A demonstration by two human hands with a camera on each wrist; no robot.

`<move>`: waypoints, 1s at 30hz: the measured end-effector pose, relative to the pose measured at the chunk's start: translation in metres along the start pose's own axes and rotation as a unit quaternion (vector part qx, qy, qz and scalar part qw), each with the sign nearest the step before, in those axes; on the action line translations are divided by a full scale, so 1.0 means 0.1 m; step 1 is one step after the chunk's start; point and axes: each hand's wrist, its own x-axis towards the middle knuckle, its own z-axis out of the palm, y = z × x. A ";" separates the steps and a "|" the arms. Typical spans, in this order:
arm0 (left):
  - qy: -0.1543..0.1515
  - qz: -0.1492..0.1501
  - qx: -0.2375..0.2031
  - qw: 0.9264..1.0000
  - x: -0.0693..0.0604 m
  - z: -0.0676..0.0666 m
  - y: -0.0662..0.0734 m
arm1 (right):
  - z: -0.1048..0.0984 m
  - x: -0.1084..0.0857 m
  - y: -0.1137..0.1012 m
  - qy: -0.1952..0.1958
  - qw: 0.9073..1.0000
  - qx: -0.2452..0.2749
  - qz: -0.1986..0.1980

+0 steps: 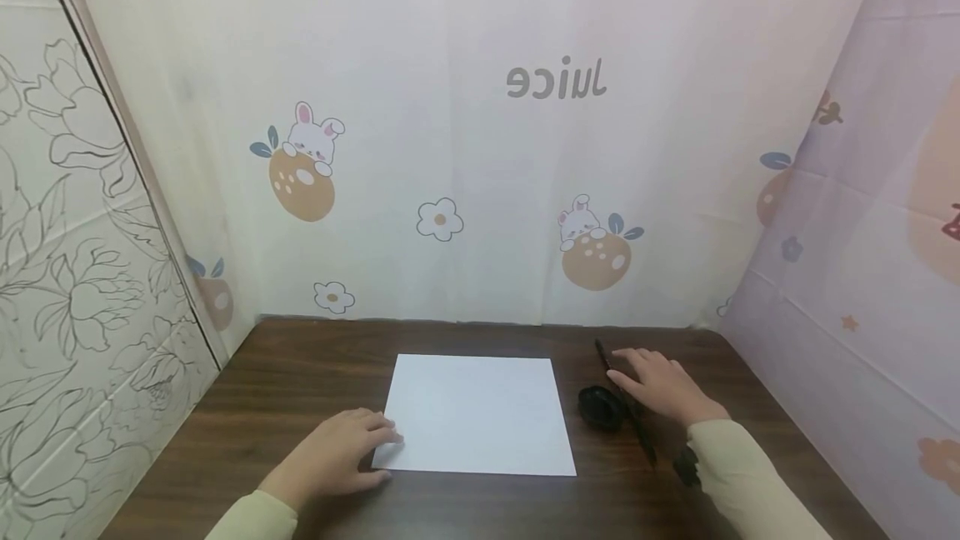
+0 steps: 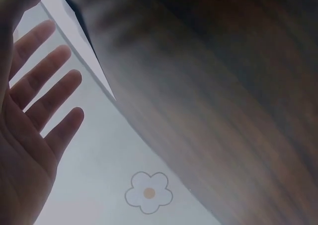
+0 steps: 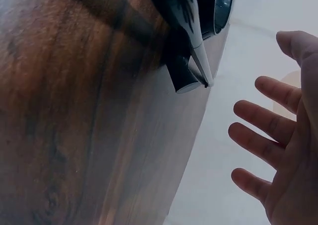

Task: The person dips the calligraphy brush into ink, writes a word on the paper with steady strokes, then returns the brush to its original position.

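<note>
A blank white sheet of paper (image 1: pixel 476 415) lies on the dark wooden table (image 1: pixel 315 357). My left hand (image 1: pixel 337 450) is over the paper's left edge, fingers relaxed and holding nothing. Right of the paper sits a round, black, dish-like object (image 1: pixel 600 407). A long, thin, dark stick (image 1: pixel 642 432), perhaps a brush, lies beside it. My right hand (image 1: pixel 663 386) hovers just right of the stick, thumb close to it. In the right wrist view, those fingers (image 3: pixel 258 140) are spread and apart from the black objects (image 3: pixel 181 71); exactly what these are is hard to tell.
A patterned curtain (image 1: pixel 450 148) with rabbits and flowers hangs behind the table. Another patterned sheet (image 1: pixel 862 232) stands along the right side, and a flower-line panel (image 1: pixel 82 273) along the left. A small dark object (image 1: pixel 686 466) sits at the right sleeve.
</note>
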 end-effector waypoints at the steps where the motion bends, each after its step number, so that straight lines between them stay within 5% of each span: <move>1: -0.008 -0.002 -0.004 1.000 0.00 0.00 0.01 | 0.00 0.01 0.00 -0.001 1.000 0.000 0.000; 7: -0.052 -0.009 -0.031 0.998 -0.01 -0.01 0.06 | 0.01 0.06 -0.02 -0.012 1.000 0.014 0.004; 21: -0.046 0.012 -0.043 0.998 -0.04 0.02 0.09 | 0.10 0.17 0.05 -0.036 0.996 0.076 0.038; 30: -0.051 0.011 -0.047 0.998 -0.04 0.00 0.11 | 0.14 0.25 0.10 -0.043 0.988 0.113 0.094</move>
